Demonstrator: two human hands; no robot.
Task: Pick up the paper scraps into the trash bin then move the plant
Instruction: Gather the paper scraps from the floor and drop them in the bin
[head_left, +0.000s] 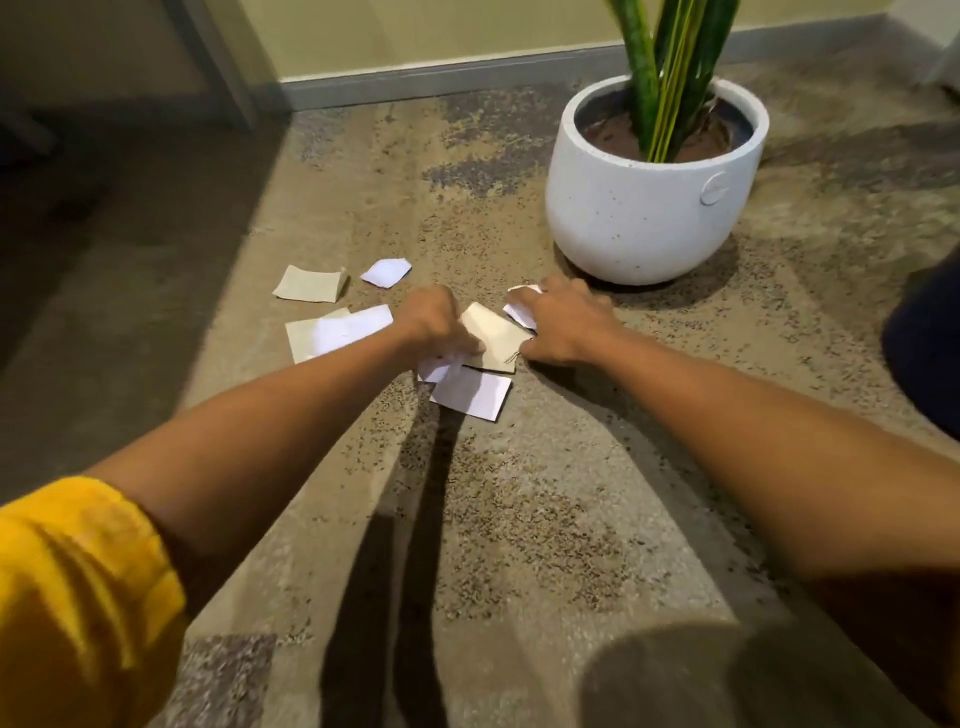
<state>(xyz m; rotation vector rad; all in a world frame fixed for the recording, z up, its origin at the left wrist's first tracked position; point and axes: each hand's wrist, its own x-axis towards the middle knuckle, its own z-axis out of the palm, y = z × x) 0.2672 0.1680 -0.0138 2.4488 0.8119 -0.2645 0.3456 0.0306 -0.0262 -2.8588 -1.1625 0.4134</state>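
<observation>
Several paper scraps lie on the carpet in front of a white pot (644, 208) holding a green snake plant (670, 67). My left hand (434, 322) grips a beige scrap (493, 335) together with white pieces beneath it. My right hand (563, 319) holds a white scrap (519, 312) against its fingers, just left of the pot's base. A white scrap (470, 392) lies below my hands. To the left lie a beige scrap (310, 284), a small white scrap (386, 272) and an overlapping white and beige pair (337, 332). No trash bin is in view.
The patterned carpet (519, 519) runs to a grey baseboard (415, 83) and yellow wall at the back. A dark shadowed area with a post (218, 57) fills the left. A dark object (930, 343) sits at the right edge.
</observation>
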